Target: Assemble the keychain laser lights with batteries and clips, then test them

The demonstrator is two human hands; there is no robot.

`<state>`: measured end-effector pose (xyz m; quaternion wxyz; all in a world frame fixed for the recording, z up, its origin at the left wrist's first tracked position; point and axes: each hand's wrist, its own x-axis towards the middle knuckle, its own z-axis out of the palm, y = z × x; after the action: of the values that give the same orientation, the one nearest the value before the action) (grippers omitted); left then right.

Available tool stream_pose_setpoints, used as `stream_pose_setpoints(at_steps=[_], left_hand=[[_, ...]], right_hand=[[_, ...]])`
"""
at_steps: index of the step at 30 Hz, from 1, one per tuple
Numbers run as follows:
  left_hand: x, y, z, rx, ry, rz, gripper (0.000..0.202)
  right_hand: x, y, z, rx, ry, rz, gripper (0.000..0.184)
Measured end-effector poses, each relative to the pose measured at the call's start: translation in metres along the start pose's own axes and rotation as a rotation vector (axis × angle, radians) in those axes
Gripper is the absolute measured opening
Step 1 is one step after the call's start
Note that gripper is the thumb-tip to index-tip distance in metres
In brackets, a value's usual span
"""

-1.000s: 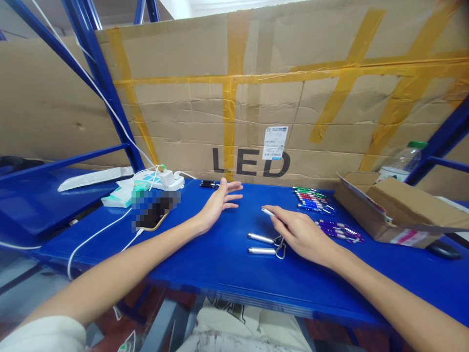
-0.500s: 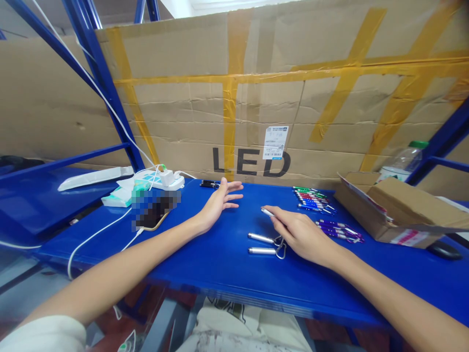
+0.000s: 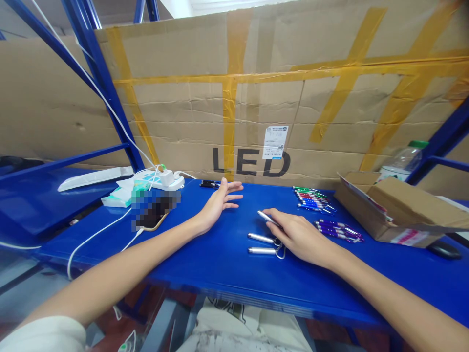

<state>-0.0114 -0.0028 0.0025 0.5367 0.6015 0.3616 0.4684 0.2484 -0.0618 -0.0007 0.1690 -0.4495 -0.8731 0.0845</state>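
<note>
In my right hand (image 3: 293,232) a short silver pen-like cylinder (image 3: 266,215) is pinched between thumb and fingers, its far end partly hidden by the hand. Just below the hand, two more silver cylinders (image 3: 262,251) lie side by side, each with a metal carabiner-type clip (image 3: 281,251) on its right end. My left hand (image 3: 217,205) rests on the blue tabletop (image 3: 208,264), fingers spread and holding nothing. Behind its fingertips lie black pen-like cylinders (image 3: 209,184), partly covered by the hand.
Right of my right hand lie rows of green, red and blue cylinders (image 3: 311,199) and a purple group (image 3: 339,231). An open cardboard box (image 3: 388,210), a bottle (image 3: 406,156) and a black mouse (image 3: 444,250) are farther right. A phone (image 3: 157,210) and power strip (image 3: 164,179) stand left.
My right hand has shifted slightly left and down with the silver cylinder, which now shows more of its length. My left hand has not moved.
</note>
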Motion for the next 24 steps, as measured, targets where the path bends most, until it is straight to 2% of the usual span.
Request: stream_pose_setpoints(at_steps=[5, 8, 11, 13, 15, 17, 20, 24], left_hand=[[0.002, -0.003, -0.002, 0.037, -0.004, 0.015, 0.071], [0.0, -0.004, -0.003, 0.186, -0.054, 0.068, 0.063], [-0.009, -0.003, 0.0, 0.467, -0.181, 0.199, 0.052], [-0.017, -0.001, 0.004, 0.686, -0.321, 0.317, 0.044], [-0.025, 0.001, 0.01, 0.795, -0.494, 0.367, 0.045], [-0.031, 0.003, 0.015, 0.878, -0.581, 0.364, 0.056], [-0.033, 0.002, 0.018, 0.926, -0.624, 0.39, 0.065], [-0.031, -0.001, 0.017, 0.928, -0.609, 0.419, 0.048]], right_hand=[[0.001, -0.001, 0.0, -0.01, -0.072, -0.101, 0.03], [0.001, 0.001, 0.001, -0.018, -0.061, -0.087, 0.031], [0.002, 0.006, 0.004, -0.061, 0.029, -0.008, 0.032], [0.003, 0.012, 0.006, -0.089, 0.088, 0.078, 0.032], [0.005, 0.017, 0.008, -0.1, 0.121, 0.167, 0.032], [0.007, 0.02, 0.009, -0.099, 0.132, 0.239, 0.031], [0.008, 0.019, 0.01, -0.09, 0.115, 0.304, 0.03], [0.008, 0.016, 0.009, -0.071, 0.083, 0.333, 0.031]])
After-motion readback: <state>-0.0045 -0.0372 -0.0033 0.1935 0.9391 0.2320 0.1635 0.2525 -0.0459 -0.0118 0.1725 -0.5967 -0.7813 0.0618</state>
